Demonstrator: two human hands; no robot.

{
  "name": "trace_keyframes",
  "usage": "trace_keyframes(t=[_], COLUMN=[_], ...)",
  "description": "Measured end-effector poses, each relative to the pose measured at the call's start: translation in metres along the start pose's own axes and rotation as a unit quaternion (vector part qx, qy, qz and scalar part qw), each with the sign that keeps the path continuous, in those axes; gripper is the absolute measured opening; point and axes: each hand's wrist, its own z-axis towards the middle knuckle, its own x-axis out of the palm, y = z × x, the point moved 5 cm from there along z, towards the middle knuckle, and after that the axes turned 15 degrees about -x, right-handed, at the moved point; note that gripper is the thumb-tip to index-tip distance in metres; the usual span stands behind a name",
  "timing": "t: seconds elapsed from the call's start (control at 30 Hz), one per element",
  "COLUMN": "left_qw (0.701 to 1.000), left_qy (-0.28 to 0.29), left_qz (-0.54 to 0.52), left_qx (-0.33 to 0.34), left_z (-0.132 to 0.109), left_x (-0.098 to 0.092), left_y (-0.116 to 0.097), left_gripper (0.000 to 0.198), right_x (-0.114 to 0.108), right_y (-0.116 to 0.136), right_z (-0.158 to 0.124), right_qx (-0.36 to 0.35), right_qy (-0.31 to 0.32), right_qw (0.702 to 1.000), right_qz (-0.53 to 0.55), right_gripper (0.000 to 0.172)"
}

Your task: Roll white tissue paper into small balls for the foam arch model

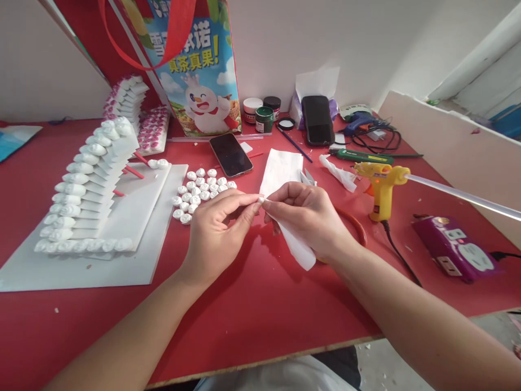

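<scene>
My left hand (pixel 217 231) and my right hand (pixel 305 214) meet above the red table (pixel 252 304). Both pinch a strip of white tissue paper (pixel 280 174) at its edge near the middle. The strip runs from under my right hand toward the far side of the table. A cluster of several small white rolled paper buds (pixel 199 190) lies just left of my left hand. Further left a stepped white foam model (pixel 87 190) lined with such buds stands on a white board (pixel 122 255).
A yellow hot glue gun (pixel 382 187) with a long clear stick stands to the right, beside a purple power strip (pixel 456 250). Two phones (pixel 231 155) (pixel 317 119), paint jars (pixel 264 117), a brush, a colourful bag (pixel 195 65) and a red ring under my right wrist are there too.
</scene>
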Motion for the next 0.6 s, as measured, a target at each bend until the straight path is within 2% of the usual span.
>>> trace_keyframes(t=[0.13, 0.27, 0.33, 0.4, 0.47, 0.53, 0.6], left_qw=[0.997, 0.977, 0.965, 0.965, 0.984, 0.999, 0.991], left_qy=[-0.053, -0.108, -0.115, -0.1, -0.061, 0.002, 0.063], left_qz=[0.042, 0.109, 0.142, 0.134, 0.072, -0.024, -0.105], left_qx=[0.044, 0.146, 0.191, 0.2, 0.15, 0.048, -0.044], left_z=[-0.005, -0.012, -0.015, -0.016, -0.012, -0.005, 0.0], left_x=[-0.001, -0.001, 0.001, 0.001, -0.001, -0.001, 0.001], left_y=[-0.006, -0.012, -0.015, -0.016, -0.013, -0.006, 0.003], left_gripper=[0.012, 0.016, 0.022, 0.026, 0.024, 0.018, 0.014], right_x=[0.006, 0.012, 0.012, 0.011, 0.009, 0.007, 0.006], right_y=[0.004, 0.007, 0.008, 0.011, 0.013, 0.015, 0.014], right_z=[-0.006, -0.009, -0.01, -0.011, -0.011, -0.011, -0.011], right_qx=[-0.051, -0.082, -0.092, -0.102, -0.114, -0.126, -0.131], right_qy=[-0.028, -0.015, -0.017, -0.011, 0.0, 0.011, 0.025], right_qw=[0.998, 0.996, 0.996, 0.995, 0.993, 0.991, 0.99], right_qz=[-0.009, -0.01, -0.017, -0.019, -0.022, -0.032, -0.048], right_gripper=[0.028, 0.029, 0.031, 0.031, 0.031, 0.029, 0.027])
